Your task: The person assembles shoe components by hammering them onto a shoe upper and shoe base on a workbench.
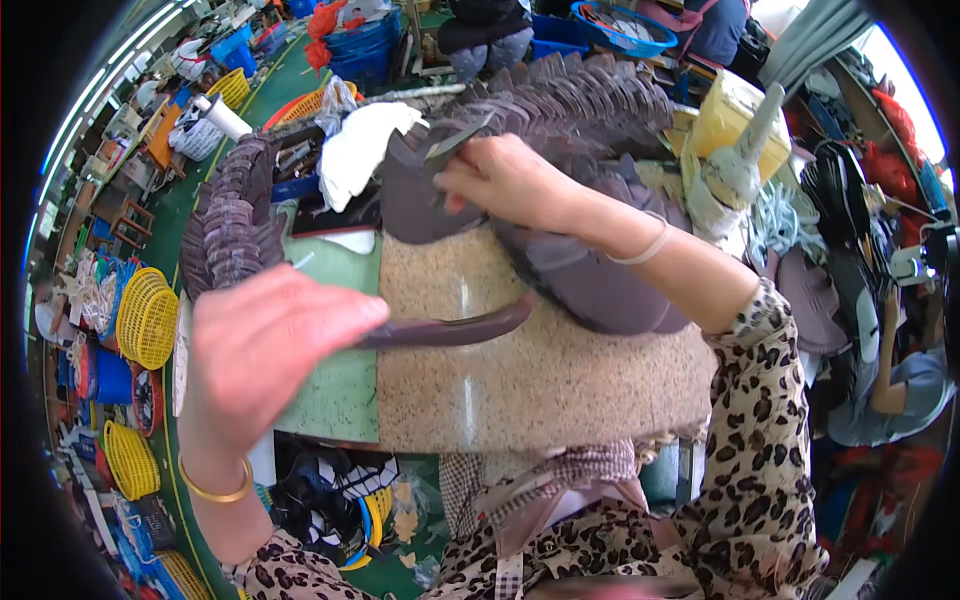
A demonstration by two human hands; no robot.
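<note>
My left hand [265, 355], blurred, pinches a curved dark brown strip [455, 328] that extends rightward over a speckled stone slab [540, 400] and green mat [345, 395]. My right hand [500, 185] has its fingers closed on a dark bladed tool [445, 145] with a red part, too blurred to name surely. It is over a flat, rounded dark piece [415, 215]. Below my right forearm lies a stack of larger dark brown pieces [590, 285]. A white sheet of material [355, 150] rests at the back.
Ridged rows of dark pieces [230, 220] line the back and left. At right stand a shoe last [735, 175], yellow block [720, 110] and cords [785, 225]. Yellow baskets [145, 315] are off left. A co-worker [890, 390] is at right; others are behind the bench.
</note>
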